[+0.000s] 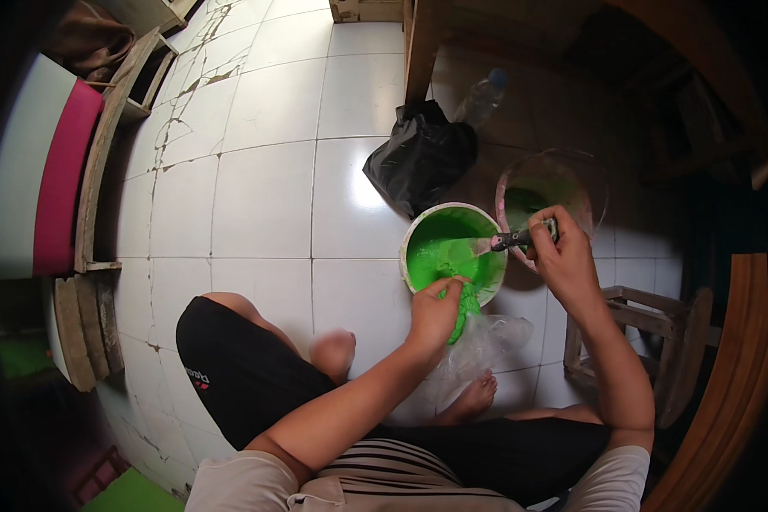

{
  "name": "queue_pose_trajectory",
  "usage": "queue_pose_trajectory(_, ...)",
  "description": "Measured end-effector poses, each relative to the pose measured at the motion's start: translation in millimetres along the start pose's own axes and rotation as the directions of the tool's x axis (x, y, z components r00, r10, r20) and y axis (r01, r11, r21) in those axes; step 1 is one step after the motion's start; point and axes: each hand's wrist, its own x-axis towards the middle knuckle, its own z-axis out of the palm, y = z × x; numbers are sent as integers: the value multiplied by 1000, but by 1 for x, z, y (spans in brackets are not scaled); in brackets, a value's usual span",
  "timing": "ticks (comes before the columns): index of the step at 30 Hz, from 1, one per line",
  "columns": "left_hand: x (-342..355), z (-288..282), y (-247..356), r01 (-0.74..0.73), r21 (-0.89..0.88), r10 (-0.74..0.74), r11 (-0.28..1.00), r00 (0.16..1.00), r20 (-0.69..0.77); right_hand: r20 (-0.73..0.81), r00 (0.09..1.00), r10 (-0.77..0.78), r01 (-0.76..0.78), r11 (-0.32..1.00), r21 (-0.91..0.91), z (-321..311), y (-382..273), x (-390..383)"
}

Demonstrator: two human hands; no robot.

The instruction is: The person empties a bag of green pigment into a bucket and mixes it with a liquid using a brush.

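Note:
A white bucket (404,254) with thick bright green paste (431,237) inside stands on the floor in front of me. My right hand (563,260) grips a scraper (514,240) by its dark handle, from the right of the bucket. The scraper's blade, smeared green, points left over the paste. Low at the bucket's near rim, my left hand (435,314) is closed on the gathered mouth of a clear plastic bag (493,337). Green paste coats the bag's upper part, and its lower part hangs outside the bucket, above my foot.
Right behind the bucket is a second, pinkish pail (501,183) with green residue. A black plastic bag (422,158) and a clear bottle (484,98) with a blue cap stand farther back. A small wooden stool (631,320) is at my right; wooden furniture (102,162) lines the left.

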Motion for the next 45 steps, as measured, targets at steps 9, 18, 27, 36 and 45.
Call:
queue_pose_trajectory(9, 4, 6, -1, 42, -86, -42, 995, 999, 9, -31, 999, 9, -9, 1000, 4, -8, -3, 1)
queue_pose_trajectory(18, 6, 7, -5, 44, -47, -44, 998, 999, 2, -17, 1000, 25, -24, 1000, 4, -6, 1, 0)
queue_pose_trajectory(27, 7, 8, -10, 28, -80, -29, 996, 1000, -6, 17, 995, 93, -94, 994, 61, -3, -4, 3)
queue_pose_trajectory(36, -2, 10, -11, -27, -60, 26, 998, 999, -23, 71, 993, -90, 101, 981, -167, 14, 24, 11)
queue_pose_trajectory(45, -3, 11, -6, -17, -9, 17, 1000, 1000, -24, 69, 998, 2, -5, 999, 46, -15, 6, 15)
